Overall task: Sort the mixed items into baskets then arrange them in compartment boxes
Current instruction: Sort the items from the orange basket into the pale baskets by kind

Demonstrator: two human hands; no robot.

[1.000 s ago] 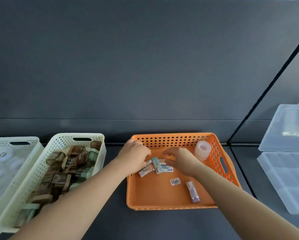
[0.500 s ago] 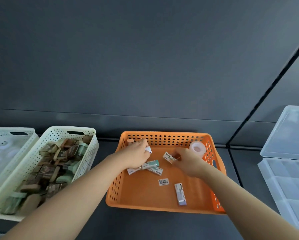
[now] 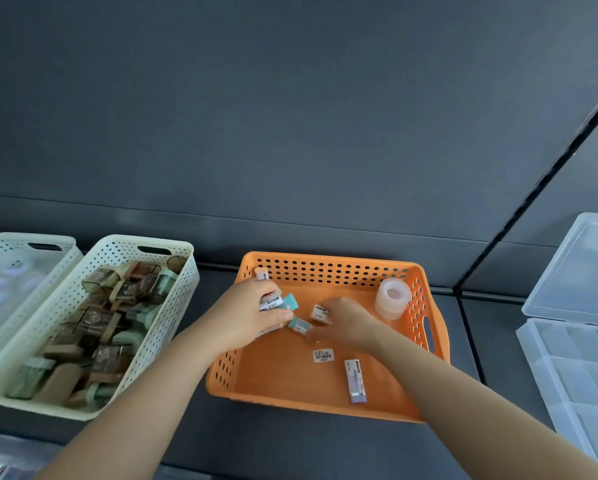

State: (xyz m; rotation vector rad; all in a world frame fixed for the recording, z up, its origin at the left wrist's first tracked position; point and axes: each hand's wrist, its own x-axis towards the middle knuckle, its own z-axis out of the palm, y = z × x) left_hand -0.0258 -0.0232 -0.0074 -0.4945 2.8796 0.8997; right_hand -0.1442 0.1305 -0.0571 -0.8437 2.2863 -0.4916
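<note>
the orange basket (image 3: 328, 264) sits mid-table (image 3: 290, 441). inside it, the left hand (image 3: 252, 311) curls round a bundle of small labelled sticks (image 3: 271, 302). the right hand (image 3: 346, 322), blurred, pinches a small white box (image 3: 321, 312). a teal-capped stick (image 3: 299, 324) lies between the 2 hands. a purple stick (image 3: 355, 381), a barcode label (image 3: 323, 355) and a tape roll (image 3: 392, 297) lie loose in the basket. a cream basket (image 3: 172, 306) of brown and green items stands to the left, a clear compartment box (image 3: 574, 368) to the right.

Three baskets (image 3: 328, 259) (image 3: 145, 241) (image 3: 27, 239), one tape roll (image 3: 392, 298)
</note>
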